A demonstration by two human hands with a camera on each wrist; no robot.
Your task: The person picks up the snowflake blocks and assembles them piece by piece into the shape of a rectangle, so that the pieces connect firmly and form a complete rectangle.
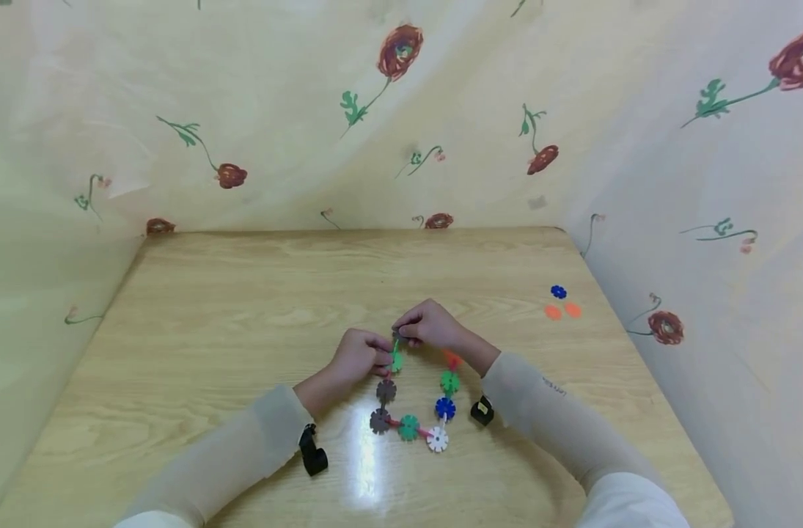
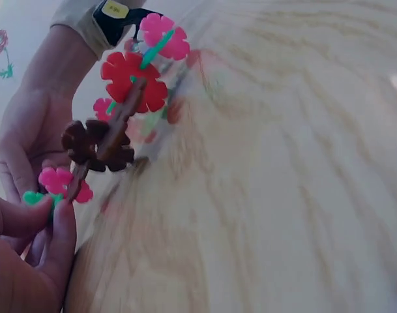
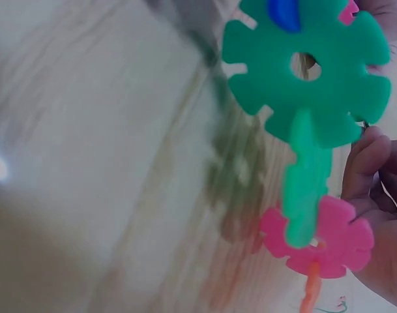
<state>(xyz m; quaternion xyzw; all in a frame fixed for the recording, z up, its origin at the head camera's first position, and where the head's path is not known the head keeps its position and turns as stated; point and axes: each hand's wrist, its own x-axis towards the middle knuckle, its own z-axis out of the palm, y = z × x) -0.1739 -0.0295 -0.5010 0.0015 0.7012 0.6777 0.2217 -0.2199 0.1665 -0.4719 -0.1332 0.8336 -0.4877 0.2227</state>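
Notched plastic flower discs form a linked, roughly U-shaped chain on the table, with a white disc (image 1: 437, 439), a blue disc (image 1: 445, 408) and a brown disc (image 1: 386, 390) among them. My left hand (image 1: 360, 359) pinches the chain's far left end, by a green disc (image 1: 397, 362). In the left wrist view, its thumb and finger grip a green piece beside a pink disc (image 2: 85, 193). My right hand (image 1: 434, 326) pinches a small dark disc (image 1: 398, 334) at that same end; fingers partly cover it. A large green disc (image 3: 341, 78) fills much of the right wrist view.
A loose blue disc (image 1: 558, 292) and two orange discs (image 1: 573, 310) lie at the table's right. Black wrist cameras hang by the left sleeve (image 1: 314, 458) and the right sleeve (image 1: 483, 411). Flowered cloth (image 1: 276, 95) stands behind the wooden table (image 1: 243, 286).
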